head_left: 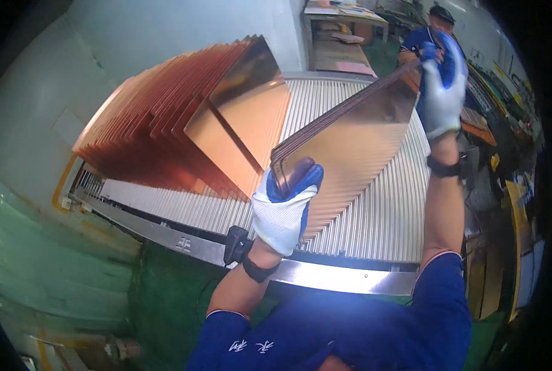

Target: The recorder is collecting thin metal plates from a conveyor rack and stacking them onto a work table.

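Clamping coppery panels (356, 136) at one corner in left hand (283, 213) over ridged rack (384, 216), right hand (444, 93) at other end, grip too blurred to tell.

Glare on metal rail (335, 276), black corners

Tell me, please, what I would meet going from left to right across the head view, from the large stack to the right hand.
Large stack of copper-coloured sheets, gloved left hand, smaller bunch of sheets, gloved right hand.
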`<control>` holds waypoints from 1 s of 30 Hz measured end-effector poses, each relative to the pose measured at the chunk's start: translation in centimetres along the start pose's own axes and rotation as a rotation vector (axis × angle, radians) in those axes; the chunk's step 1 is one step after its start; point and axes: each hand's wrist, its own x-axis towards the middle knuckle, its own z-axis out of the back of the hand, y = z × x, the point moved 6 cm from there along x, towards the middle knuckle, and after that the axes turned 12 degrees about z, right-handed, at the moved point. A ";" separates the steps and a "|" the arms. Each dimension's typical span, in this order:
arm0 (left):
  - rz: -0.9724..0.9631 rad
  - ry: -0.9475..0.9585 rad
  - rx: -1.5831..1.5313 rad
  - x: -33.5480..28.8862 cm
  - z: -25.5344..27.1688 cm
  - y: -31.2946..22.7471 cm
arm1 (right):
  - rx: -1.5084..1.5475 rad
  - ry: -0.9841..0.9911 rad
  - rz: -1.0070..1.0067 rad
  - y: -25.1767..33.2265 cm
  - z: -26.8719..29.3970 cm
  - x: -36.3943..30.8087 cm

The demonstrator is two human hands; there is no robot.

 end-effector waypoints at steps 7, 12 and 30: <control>0.018 0.053 0.311 -0.4 0.6 -1.3 | 0.892 0.081 -1.143 -17.5 -2.2 -10.7; -0.562 -0.524 0.147 3.0 13.9 -4.0 | 1.053 -0.040 -1.111 -19.5 -1.3 -12.7; -0.463 -0.692 0.439 19.2 12.2 1.4 | 0.930 -0.038 -1.075 -19.3 -1.8 -11.6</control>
